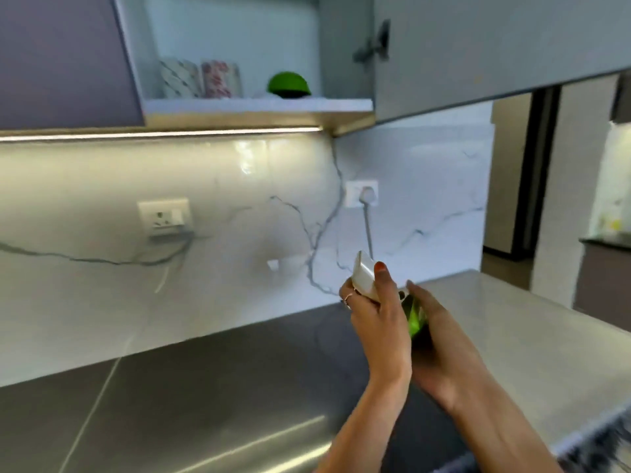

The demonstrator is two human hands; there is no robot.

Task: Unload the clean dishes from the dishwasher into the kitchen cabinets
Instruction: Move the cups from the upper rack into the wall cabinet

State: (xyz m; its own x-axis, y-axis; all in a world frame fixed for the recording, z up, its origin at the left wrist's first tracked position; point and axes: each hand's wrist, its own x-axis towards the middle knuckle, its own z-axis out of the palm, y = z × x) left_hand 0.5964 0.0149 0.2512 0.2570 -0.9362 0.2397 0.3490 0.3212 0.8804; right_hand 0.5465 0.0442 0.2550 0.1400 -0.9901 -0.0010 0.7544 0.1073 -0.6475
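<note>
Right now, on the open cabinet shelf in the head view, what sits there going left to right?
Grey-patterned mug → red-patterned mug → green bowl, which lies upside down, apart from the mugs.

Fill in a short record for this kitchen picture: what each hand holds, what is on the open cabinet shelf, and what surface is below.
left hand: grips a small white ceramic dish
right hand: holds a green bowl-like item, mostly hidden
cabinet shelf: two patterned mugs and an upturned green plastic bowl
cabinet door: open
below: grey metal countertop
</note>
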